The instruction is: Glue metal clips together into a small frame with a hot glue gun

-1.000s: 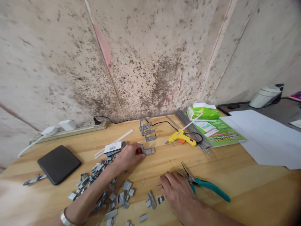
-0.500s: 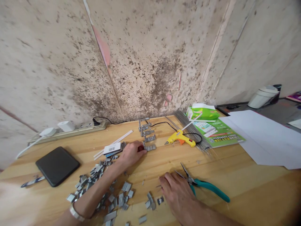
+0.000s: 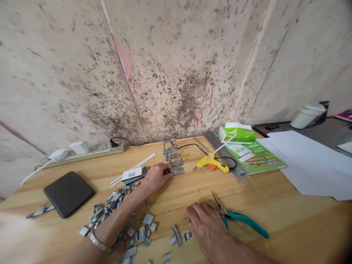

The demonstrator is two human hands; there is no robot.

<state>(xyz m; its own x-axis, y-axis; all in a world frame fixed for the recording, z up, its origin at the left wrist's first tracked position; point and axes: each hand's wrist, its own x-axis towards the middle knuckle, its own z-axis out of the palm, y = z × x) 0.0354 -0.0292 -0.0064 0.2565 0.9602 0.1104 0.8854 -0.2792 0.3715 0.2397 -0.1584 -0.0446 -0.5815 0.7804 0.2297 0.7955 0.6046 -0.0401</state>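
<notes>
My left hand (image 3: 156,177) reaches across the wooden table (image 3: 275,205) with its fingers pinched on a small grey metal piece (image 3: 177,171), set against a row of similar grey pieces (image 3: 172,154) near the wall. My right hand (image 3: 205,223) rests palm down on the table, fingers spread and holding nothing, just left of the teal-handled pliers (image 3: 239,217). A scatter of grey metal clips (image 3: 129,220) lies under and around my left forearm.
A yellow glue gun (image 3: 211,163) with a black cord lies behind the pliers. A black tablet (image 3: 68,192) and a pen (image 3: 40,211) sit at left, a power strip (image 3: 79,152) by the wall. Thin metal rods (image 3: 225,154), a green packet (image 3: 255,156), a tissue box (image 3: 238,132) and white paper (image 3: 308,163) are at right.
My left hand has slid the small grey piece away from me, closer to the row of pieces by the wall. My right hand has stayed put.
</notes>
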